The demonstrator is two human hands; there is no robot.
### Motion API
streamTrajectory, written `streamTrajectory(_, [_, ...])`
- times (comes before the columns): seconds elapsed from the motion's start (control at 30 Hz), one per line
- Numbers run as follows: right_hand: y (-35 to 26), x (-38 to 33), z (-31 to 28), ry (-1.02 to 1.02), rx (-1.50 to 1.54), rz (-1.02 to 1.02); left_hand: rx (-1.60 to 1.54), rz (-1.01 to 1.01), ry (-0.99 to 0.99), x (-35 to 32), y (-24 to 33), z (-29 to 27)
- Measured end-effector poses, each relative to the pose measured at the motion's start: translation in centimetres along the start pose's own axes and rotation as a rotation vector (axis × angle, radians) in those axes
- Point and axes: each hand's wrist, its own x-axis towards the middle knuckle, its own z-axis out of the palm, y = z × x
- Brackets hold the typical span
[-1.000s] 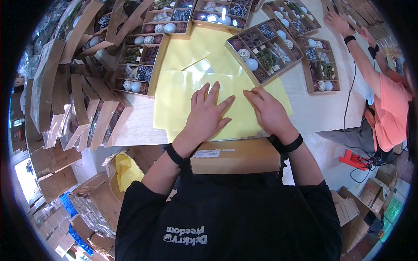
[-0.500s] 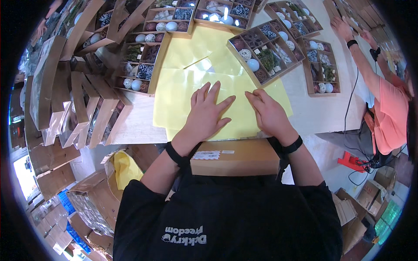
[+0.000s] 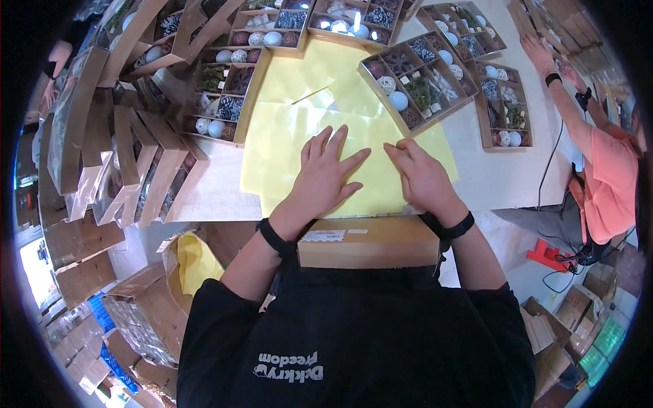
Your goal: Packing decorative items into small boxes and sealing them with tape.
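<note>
Overlapping yellow sheets [image 3: 272, 146] lie on the pale table in front of me. My left hand [image 3: 325, 170] rests on them palm down, its fingers spread and nothing in it. Beside it my right hand [image 3: 430, 182] is closed over the right part of the sheets, its fingers folded together and pointing inward. Whatever those fingers may hold is hidden. Below both hands, between my wrists and against the table's front edge, stands a brown cardboard box [image 3: 371, 251] with white labels on top. Just beyond my right hand is an open compartment box [image 3: 401, 129] of balls, pine cones and greenery.
More filled compartment boxes [image 3: 235, 132] line the far side and left. Tilted brown boxes [image 3: 146, 160] crowd the table's left end. At right a co-worker in an orange shirt [image 3: 609, 180] works near a black cable [image 3: 544, 163]. A carton [image 3: 163, 299] stands at lower left.
Both of my hands keep nearly the same pose and place on the yellow sheets. The whole view has shifted slightly. At far left, another person's arm has moved.
</note>
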Motion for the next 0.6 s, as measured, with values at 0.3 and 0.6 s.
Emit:
streamTrajectory(0.3, [-0.9,0.6,-0.4,-0.041,-0.148,0.028,-0.019,0.002,0.016,0.2,0.0,0.5])
streamTrajectory(0.6, [-1.1,1.5,-0.9,0.017,0.068,0.091,0.001,-0.04,-0.027,0.1,0.3,0.0])
